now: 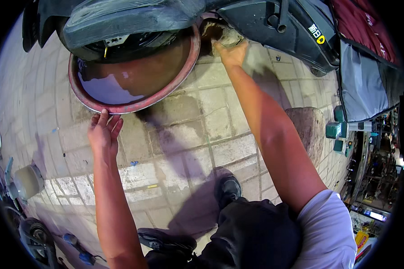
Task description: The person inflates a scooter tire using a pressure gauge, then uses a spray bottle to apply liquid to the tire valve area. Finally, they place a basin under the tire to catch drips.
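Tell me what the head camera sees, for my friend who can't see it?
A person's left hand touches the rim of a red basin of water, set under a scooter tyre. Their right hand reaches beside the wheel, on grey paving.

The round red basin [134, 106], rim worn matt and scuffed, holds murky brown water with a glossy, reflecting surface. Above it at twelve o'clock the black rubber tyre [121, 20] looks dull and dusty. Rough grey stone paving [179, 148] shows damp dark patches. At two o'clock, smooth glossy black plastic scooter bodywork [296, 31].
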Motion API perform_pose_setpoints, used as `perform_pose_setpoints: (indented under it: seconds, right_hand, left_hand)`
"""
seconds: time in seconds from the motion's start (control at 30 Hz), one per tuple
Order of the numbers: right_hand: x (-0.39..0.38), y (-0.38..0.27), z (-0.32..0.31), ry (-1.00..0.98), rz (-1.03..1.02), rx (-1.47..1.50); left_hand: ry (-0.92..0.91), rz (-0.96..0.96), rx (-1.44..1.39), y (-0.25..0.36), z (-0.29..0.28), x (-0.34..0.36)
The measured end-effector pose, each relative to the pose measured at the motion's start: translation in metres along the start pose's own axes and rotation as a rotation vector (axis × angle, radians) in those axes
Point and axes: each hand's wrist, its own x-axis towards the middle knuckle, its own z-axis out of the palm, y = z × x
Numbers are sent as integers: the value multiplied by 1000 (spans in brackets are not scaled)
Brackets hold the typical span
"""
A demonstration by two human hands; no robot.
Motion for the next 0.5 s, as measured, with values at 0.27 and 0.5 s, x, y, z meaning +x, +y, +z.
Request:
perform_pose_setpoints:
  seconds: [0.27,0.5]
  right_hand:
    - [4,7,7,-9,41,67]
    - [5,6,5,49,-84,51]
  left_hand:
    - [-23,-1,-8,-1,-3,2]
    - [-15,-13,3,-1,-3,2]
